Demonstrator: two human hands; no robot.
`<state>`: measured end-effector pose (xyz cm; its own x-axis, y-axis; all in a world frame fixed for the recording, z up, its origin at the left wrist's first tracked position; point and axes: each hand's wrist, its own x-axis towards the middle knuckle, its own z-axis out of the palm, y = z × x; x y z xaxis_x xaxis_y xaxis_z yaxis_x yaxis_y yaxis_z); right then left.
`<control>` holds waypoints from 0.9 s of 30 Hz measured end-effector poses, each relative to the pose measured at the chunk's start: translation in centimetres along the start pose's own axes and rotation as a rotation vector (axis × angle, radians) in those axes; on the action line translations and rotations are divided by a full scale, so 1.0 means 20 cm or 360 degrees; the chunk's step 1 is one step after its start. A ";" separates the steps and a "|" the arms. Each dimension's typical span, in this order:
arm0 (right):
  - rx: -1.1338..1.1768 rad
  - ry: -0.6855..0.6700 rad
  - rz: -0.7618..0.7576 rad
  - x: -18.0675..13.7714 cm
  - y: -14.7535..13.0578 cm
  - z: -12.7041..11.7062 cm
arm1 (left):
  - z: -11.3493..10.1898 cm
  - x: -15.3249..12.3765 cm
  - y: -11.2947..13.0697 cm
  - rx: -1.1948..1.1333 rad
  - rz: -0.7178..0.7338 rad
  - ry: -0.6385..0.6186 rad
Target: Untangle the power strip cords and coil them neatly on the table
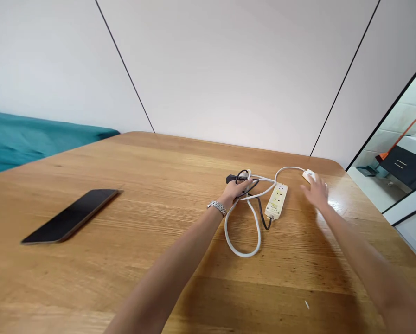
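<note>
Teal cloth [44, 139], one length, is seen at far left, beside the wooden worktop [152, 246]. Black flat panel [72, 215], one, brown-edged, is laid on the left part of the worktop. Metal-link wristband [217, 207], one, is worn at the left wrist. Left hand [234, 190]: its fingers are closed on the cord bundle [254, 182], a tangle of white and dark cords at right of centre on the worktop. Black plug [231, 178], one, is seen projecting just beyond that hand. White cord loop [242, 254], one, is spread on the worktop nearer the viewer. Power strip [276, 200], one, cream, is placed right of the bundle, socket face up, a dark cord [262, 218] being joined to its near end. White block [308, 175], one, is tied to the bundle by an arched white cord [289, 167]. Right hand [318, 191]: blurred, it is held at the block, thumb spread from the other fingers; whether contact is made cannot be told. Orange-handled broom [404, 132] and dark cabinet [406, 164] are glimpsed at far right.
</note>
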<state>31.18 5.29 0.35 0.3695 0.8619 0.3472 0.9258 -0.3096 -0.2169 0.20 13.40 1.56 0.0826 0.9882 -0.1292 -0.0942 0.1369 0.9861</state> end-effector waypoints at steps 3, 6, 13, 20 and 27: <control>-0.0155 -0.0201 0.0265 0.09 0.20 0.00 | -0.02 -0.03 0.05 0.0379 0.0025 0.0060; -0.0144 -0.0228 0.0271 0.05 0.26 0.01 | -0.04 -0.08 0.10 0.0958 0.0190 0.0180; -0.0097 -0.0075 0.0022 -0.37 0.02 0.01 | -0.12 -0.37 -0.03 0.1219 0.1085 -0.0080; 0.0369 -0.0001 -0.0551 -0.62 -0.20 0.02 | 0.02 -0.51 -0.16 0.1985 0.1579 -0.0820; 0.0960 -0.0215 -0.0674 -0.63 -0.24 0.00 | 0.20 -0.31 -0.11 0.2125 0.2023 -0.1308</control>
<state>22.04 -4.03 -2.88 -0.0578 0.9122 0.4057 0.7681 0.3002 -0.5656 3.86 6.62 0.69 0.9552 0.1502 0.2551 0.1670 -0.9849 -0.0451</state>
